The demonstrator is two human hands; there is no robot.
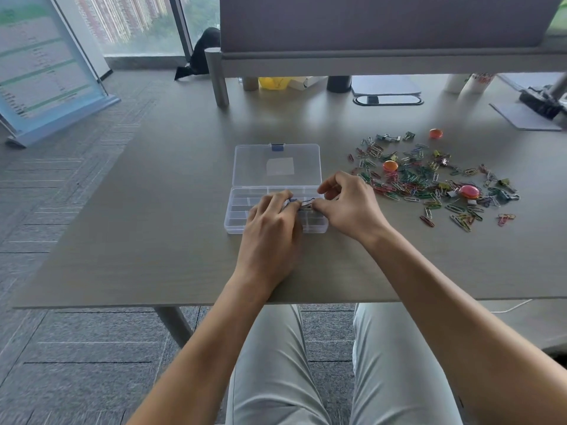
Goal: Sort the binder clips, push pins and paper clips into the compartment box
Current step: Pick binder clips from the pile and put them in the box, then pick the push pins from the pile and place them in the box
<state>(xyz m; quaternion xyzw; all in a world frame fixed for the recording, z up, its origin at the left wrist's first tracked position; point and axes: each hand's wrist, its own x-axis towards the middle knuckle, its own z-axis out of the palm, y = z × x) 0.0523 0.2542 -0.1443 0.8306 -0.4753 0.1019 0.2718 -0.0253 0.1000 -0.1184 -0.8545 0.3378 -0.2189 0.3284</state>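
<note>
A clear plastic compartment box (239, 220) lies open in the middle of the desk, its lid (276, 165) folded back flat. Both hands hover over its compartments. My left hand (270, 228) and my right hand (349, 207) pinch a small bunch of paper clips (306, 204) between their fingertips above the box. To the right a wide heap of coloured paper clips (408, 182) spreads over the desk, mixed with small binder clips (388, 137) and large round push pins (390, 165). What lies inside the compartments under my hands is hidden.
A grey divider panel (383, 23) on a metal post (218, 78) stands at the back of the desk (153, 240). Behind it are cups and a yellow object (273, 82). A cable slot (388, 100) and a grey sheet (521, 116) lie at the far right.
</note>
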